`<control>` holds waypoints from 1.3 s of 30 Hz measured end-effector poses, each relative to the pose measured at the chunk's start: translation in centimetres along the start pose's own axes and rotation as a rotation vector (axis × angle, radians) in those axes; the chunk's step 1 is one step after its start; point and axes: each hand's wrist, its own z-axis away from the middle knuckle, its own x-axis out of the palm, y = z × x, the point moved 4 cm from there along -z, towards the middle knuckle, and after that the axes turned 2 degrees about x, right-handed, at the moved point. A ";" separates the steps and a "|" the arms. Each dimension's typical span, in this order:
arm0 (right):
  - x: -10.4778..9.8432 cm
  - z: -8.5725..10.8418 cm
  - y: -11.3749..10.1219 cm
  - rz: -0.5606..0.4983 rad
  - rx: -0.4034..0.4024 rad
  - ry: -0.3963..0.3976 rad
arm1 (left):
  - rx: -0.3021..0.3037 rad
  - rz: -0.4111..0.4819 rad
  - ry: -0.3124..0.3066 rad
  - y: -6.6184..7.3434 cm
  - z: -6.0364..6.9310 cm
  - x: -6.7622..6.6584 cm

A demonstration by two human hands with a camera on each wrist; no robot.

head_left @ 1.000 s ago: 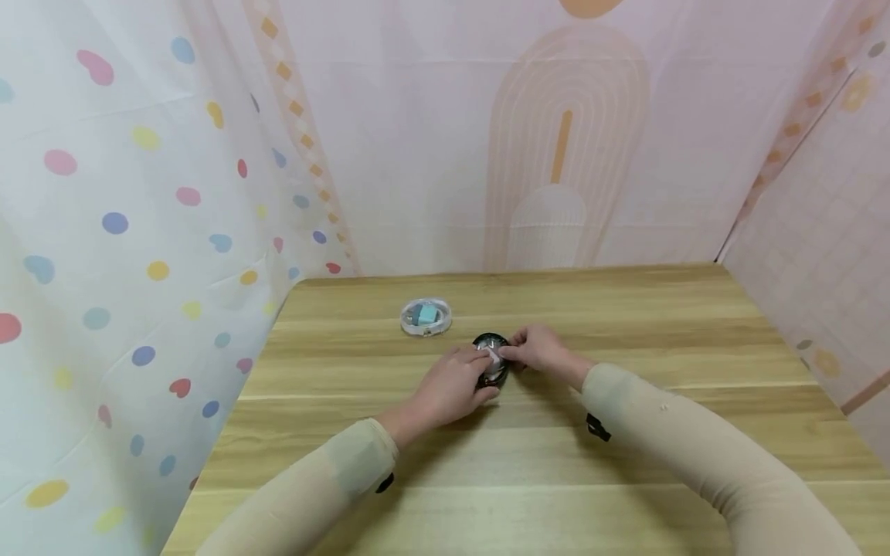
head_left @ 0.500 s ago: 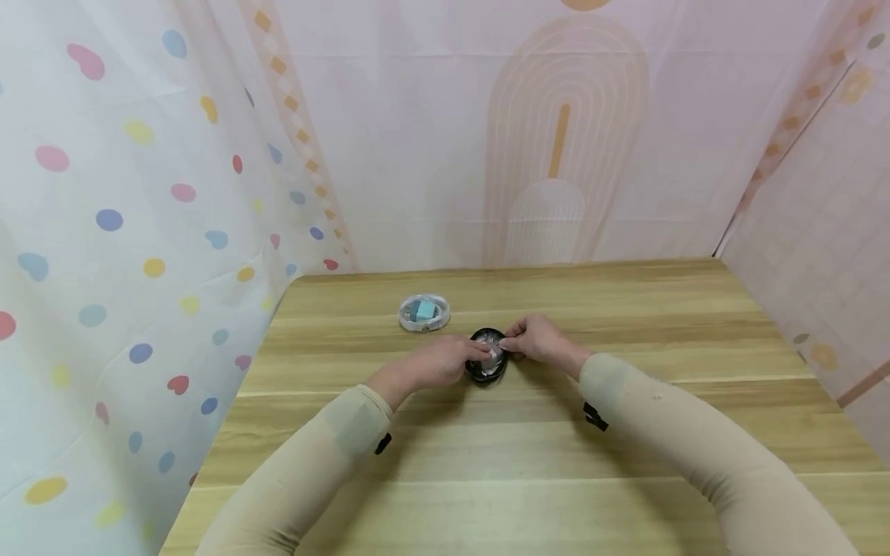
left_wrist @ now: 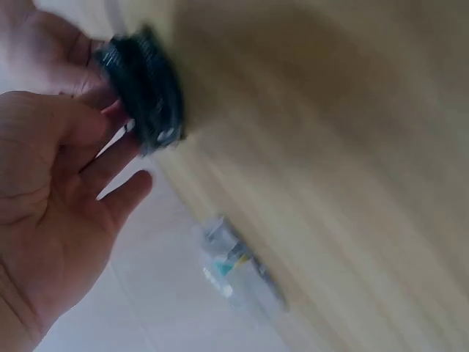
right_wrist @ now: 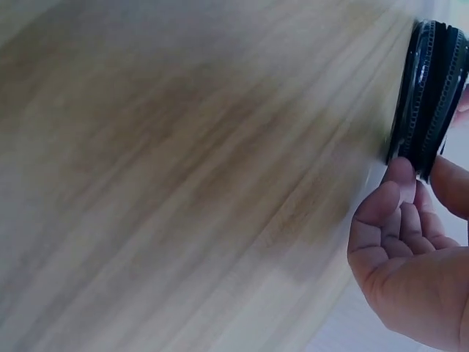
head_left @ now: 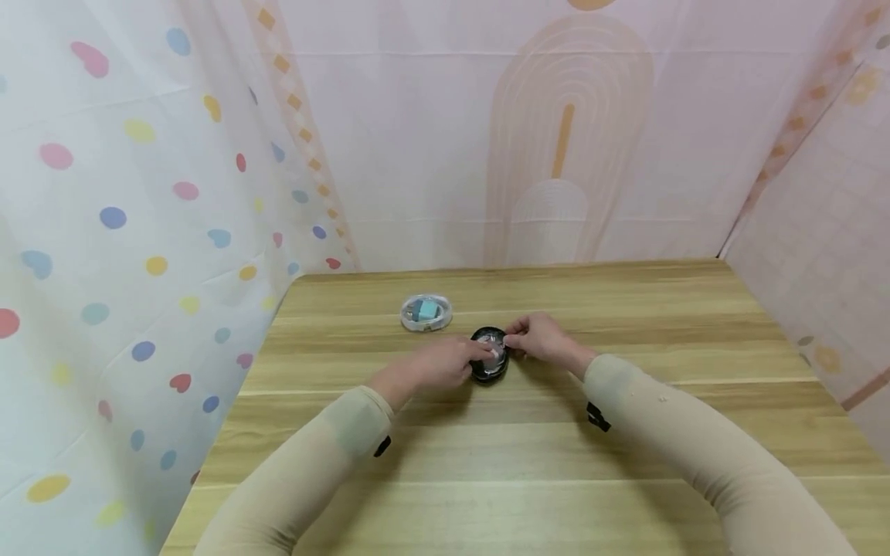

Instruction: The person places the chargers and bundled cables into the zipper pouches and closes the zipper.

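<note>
A small round black zip case (head_left: pixel 490 374) with a clear window on top lies on the wooden table. My left hand (head_left: pixel 438 363) reaches in from the left, its fingertips pressing on the window. From the right, my right hand (head_left: pixel 545 340) pinches the case's edge between thumb and fingers. In the right wrist view, zipper teeth run round the side of the zip case (right_wrist: pixel 425 95), at the tips of the right hand (right_wrist: pixel 410 286). The left wrist view is blurred; there the left hand's (left_wrist: pixel 58 205) outer fingers spread loosely beside the case. What lies inside is unclear.
Behind and left of the zip case sits a clear oval case (head_left: pixel 426 312) holding a light-blue block and something grey. The wooden table (head_left: pixel 487 479) ends at patterned curtains (head_left: pixel 417 154) at the back and sides.
My left hand has turned from lying flat across the zip case to reaching in from its left side, fingertips on the window. My right hand keeps its pinch at the right edge.
</note>
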 end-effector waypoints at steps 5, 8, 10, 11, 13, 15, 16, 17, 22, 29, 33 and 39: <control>-0.2 -0.1 0.1 0.008 -0.006 -0.026 | 0.104 -0.208 0.050 1.8 0.1 0.8; -0.2 -0.1 0.0 0.010 -0.017 -0.041 | 0.120 -0.264 0.060 2.4 0.1 1.0; -0.2 -0.1 -0.2 0.016 -0.029 -0.047 | 0.100 -0.265 0.060 2.6 0.1 1.0; -0.2 -0.1 -0.3 0.028 -0.035 -0.047 | 0.087 -0.259 0.060 2.6 0.1 1.0; -0.2 -0.2 -0.7 0.059 -0.057 -0.051 | 0.075 -0.249 0.063 2.5 0.2 1.0; -0.1 -0.3 -1.2 0.104 -0.089 -0.058 | 0.080 -0.248 0.069 2.4 0.4 1.0; -0.1 -0.4 -1.6 0.125 -0.109 -0.063 | 0.084 -0.249 0.074 2.4 0.5 1.0; 0.0 -0.6 -1.9 0.149 -0.132 -0.071 | 0.093 -0.247 0.082 2.4 0.6 1.0; 0.2 -1.7 -3.6 0.272 -0.245 -0.145 | 0.125 -0.246 0.118 2.3 0.4 1.2; 0.9 -3.5 -4.0 0.425 -0.353 -0.255 | 0.065 -0.218 0.176 3.1 -1.0 1.7; 0.9 -3.6 -3.8 0.449 -0.338 -0.225 | 0.008 -0.315 0.241 3.8 -1.5 2.2; 0.0 -2.3 -3.4 0.450 -0.323 -0.112 | -0.012 -0.488 0.306 4.0 -1.2 2.7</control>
